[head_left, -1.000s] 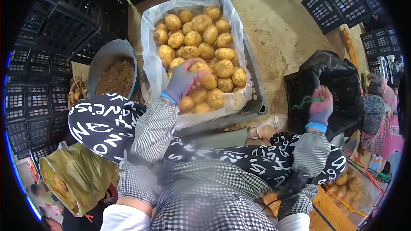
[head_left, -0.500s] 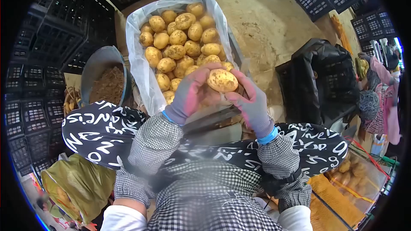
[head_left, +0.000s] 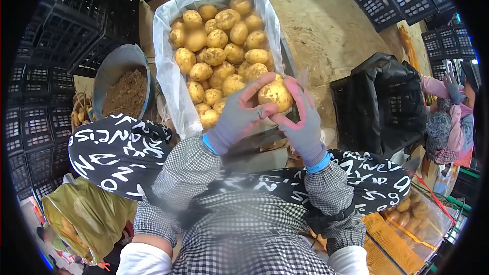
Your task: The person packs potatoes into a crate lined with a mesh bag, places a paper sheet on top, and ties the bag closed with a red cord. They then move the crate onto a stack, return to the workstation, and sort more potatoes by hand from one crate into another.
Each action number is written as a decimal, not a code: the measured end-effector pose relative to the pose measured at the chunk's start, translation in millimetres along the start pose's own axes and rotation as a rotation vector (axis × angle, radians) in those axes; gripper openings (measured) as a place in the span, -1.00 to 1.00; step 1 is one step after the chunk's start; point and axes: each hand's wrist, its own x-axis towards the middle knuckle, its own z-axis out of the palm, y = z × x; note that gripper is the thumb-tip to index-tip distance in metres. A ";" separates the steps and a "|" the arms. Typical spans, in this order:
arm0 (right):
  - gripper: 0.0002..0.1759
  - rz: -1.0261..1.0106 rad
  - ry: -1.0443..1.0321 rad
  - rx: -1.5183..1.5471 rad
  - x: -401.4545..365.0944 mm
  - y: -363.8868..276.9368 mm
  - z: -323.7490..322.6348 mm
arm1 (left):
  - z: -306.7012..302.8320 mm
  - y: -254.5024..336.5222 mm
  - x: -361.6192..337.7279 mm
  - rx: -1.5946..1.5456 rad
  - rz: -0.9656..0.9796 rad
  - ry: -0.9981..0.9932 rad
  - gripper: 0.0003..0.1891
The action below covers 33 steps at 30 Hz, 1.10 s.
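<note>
Between my two gloved hands I hold one potato (head_left: 275, 96), yellow with brown specks of soil. My left hand (head_left: 241, 116) grips it from the left with thumb and fingers. From the right, the fingers of my right hand (head_left: 301, 122) close on it too. Both gloves are grey with pink fingers and blue cuffs. Just beyond the hands stands a crate lined with a translucent plastic bag (head_left: 166, 71), full of loose potatoes (head_left: 215, 56). The near right corner of the crate is hidden behind my hands.
A bucket of soil (head_left: 124, 93) stands left of the lined crate. Black crates (head_left: 38, 89) are stacked at the far left. A crate lined in black plastic (head_left: 379, 104) is on the right, with another person (head_left: 442, 132) beyond it. Bagged potatoes (head_left: 415, 214) lie lower right.
The potato has turned in my hands, now showing a rounder side, and sits slightly further right. My left hand has shifted right and its grip has changed. The view has tilted slightly.
</note>
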 end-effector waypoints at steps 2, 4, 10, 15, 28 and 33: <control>-0.19 0.062 -0.010 -0.005 1.1 -1.9 1.4 | 0.4 -0.2 -2.1 -0.043 0.004 -0.001 -0.35; -0.20 0.092 -0.013 0.005 0.7 -0.7 3.0 | -4.8 -7.3 -0.3 0.011 0.081 0.007 -0.39; -0.18 0.261 0.015 0.173 -6.9 2.5 13.4 | -20.2 -10.4 6.8 0.342 0.184 0.097 -0.46; -0.16 0.331 0.091 0.337 -4.6 -0.6 13.6 | 3.6 -7.8 0.9 0.157 0.174 0.051 -0.39; -0.17 0.087 0.129 0.054 -8.0 7.3 18.6 | 1.4 -4.0 2.0 0.066 0.118 0.100 -0.40; -0.17 0.070 0.069 -0.090 -5.1 -0.6 12.4 | 2.3 -0.1 -2.2 0.085 0.124 0.007 -0.42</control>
